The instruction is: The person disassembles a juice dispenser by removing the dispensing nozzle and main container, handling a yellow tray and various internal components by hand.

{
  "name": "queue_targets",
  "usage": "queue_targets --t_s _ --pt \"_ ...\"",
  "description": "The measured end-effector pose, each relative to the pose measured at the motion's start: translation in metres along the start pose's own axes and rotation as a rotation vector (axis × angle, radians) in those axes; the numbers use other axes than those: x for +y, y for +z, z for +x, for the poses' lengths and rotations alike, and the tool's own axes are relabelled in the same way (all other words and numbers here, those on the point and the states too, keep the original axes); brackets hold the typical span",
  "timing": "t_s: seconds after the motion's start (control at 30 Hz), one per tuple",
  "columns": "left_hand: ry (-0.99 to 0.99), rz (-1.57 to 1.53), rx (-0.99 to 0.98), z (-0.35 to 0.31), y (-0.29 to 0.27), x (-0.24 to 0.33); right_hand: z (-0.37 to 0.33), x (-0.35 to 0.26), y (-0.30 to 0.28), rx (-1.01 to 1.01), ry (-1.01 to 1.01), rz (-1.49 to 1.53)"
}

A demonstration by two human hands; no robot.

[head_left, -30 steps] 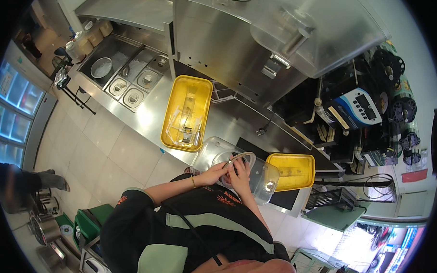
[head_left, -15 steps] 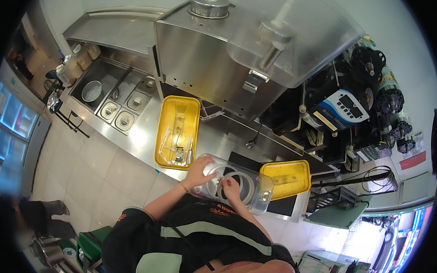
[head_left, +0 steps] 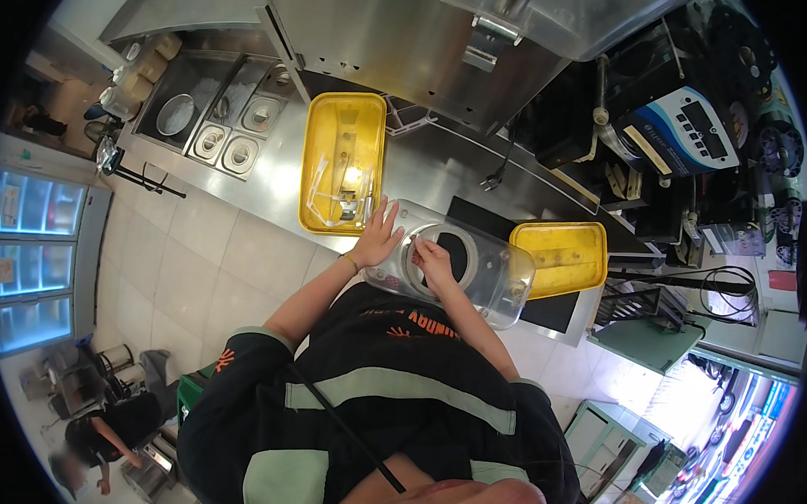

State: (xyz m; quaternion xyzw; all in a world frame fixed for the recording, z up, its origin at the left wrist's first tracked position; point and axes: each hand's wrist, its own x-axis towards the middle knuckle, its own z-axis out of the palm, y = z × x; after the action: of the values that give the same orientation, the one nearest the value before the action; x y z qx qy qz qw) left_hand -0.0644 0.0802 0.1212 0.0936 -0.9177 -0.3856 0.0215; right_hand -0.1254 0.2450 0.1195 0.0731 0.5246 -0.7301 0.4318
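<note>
A clear plastic tank (head_left: 502, 278) with a wide round opening lies in front of my body at the counter's edge. A pale ring (head_left: 468, 251) runs around that opening. My left hand (head_left: 379, 241) rests on the tank's left end, open, its fingers stretched out. My right hand (head_left: 433, 262) is closed in a pinch at the inner left side of the ring. Whatever sits between those fingertips is too small to make out. Left of the tank, a yellow tray (head_left: 315, 151) holds white frame-like pieces (head_left: 319, 189) and metal parts (head_left: 347, 205).
A second yellow tray (head_left: 601, 250) stands right of the tank, beside a black mat (head_left: 557, 312). Behind are a steel machine (head_left: 384, 38) and a loose plug (head_left: 490, 180). Lidded steel pans (head_left: 240, 155) sit far left. Another person (head_left: 117, 429) works at lower left.
The view has tilted, so the counter sits higher in the picture. My left fingers have straightened along the tank. My right hand stays pinched at the ring. The other person shows more fully.
</note>
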Motion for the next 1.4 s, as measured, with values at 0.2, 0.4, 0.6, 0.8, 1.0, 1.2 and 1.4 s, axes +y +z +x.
queue_targets --t_s 0.2,0.4,0.6,0.8,1.0,1.2,1.4 --pt "-0.036 -0.078 -0.101 0.008 -0.004 -0.002 0.005 0.012 -0.002 0.053 -0.067 -0.124" --pt "-0.036 -0.073 -0.110 0.005 -0.006 -0.002 0.001 0.015 0.005 0.052 -0.110 -0.042" --pt "-0.059 -0.070 -0.135 0.006 -0.006 -0.004 0.007 0.020 0.007 0.114 -0.144 -0.060" --pt "-0.142 -0.030 -0.175 0.011 -0.004 0.002 0.010 0.014 0.010 0.182 -0.121 -0.163" --pt "-0.143 -0.037 -0.241 0.015 -0.007 -0.008 0.009 -0.009 0.013 0.070 -0.095 -0.523" --pt "-0.068 -0.222 -0.301 0.011 -0.021 -0.016 -0.004 -0.024 -0.013 -0.299 0.095 -0.674" --pt "-0.008 -0.464 -0.142 -0.028 -0.005 -0.031 -0.008 -0.010 -0.010 -0.234 0.057 -0.672"
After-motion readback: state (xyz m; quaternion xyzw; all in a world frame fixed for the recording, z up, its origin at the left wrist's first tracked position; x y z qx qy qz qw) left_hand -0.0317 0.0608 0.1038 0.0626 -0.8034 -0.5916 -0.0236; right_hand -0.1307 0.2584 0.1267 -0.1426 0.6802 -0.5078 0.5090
